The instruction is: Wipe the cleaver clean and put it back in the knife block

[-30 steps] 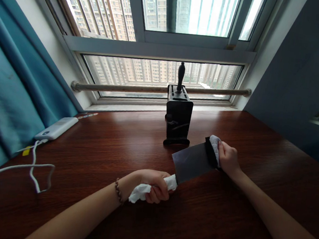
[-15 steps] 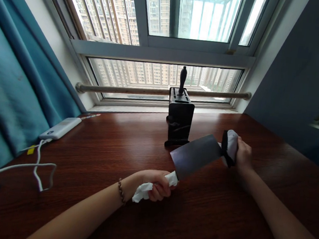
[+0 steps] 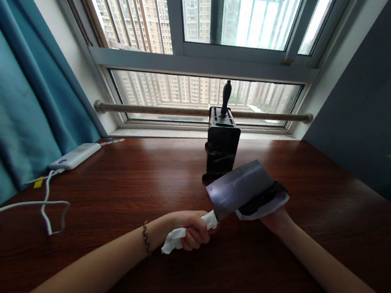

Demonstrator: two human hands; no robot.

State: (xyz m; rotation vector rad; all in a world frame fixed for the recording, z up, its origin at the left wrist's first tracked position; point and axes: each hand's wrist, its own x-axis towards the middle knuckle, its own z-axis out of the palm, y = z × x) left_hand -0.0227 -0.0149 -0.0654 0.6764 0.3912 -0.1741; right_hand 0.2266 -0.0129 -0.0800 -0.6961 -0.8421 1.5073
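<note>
Cleaver [image 3: 235, 185]: held above the counter [image 3: 137, 168], its broad blade tilted and slanting up and away to the right from the left hand; its far upper part is seen against the foot of the block.
Left hand [image 3: 195, 229]: fingers clenched round the cleaver's handle, over white paper [image 3: 173, 241] by which the handle is covered; a crumpled end is left sticking out behind the fist. A beaded bracelet [image 3: 146, 238] is worn on the wrist.
Right hand [image 3: 274, 220]: placed beneath the cloth, its fingers mostly hidden; whether they are clenched or spread cannot be told.
Cloth [image 3: 262, 202]: black and pale grey, spread along the blade's right edge; whether the blade is touched cannot be told.
Knife block [image 3: 221, 149]: stood upright near the window, with one dark handle [image 3: 226, 96] raised from its top.
Counter's left side: occupied by a white box [image 3: 75, 156], to which a white cable [image 3: 45, 203] is joined, beside the blue curtain [image 3: 24, 77].
</note>
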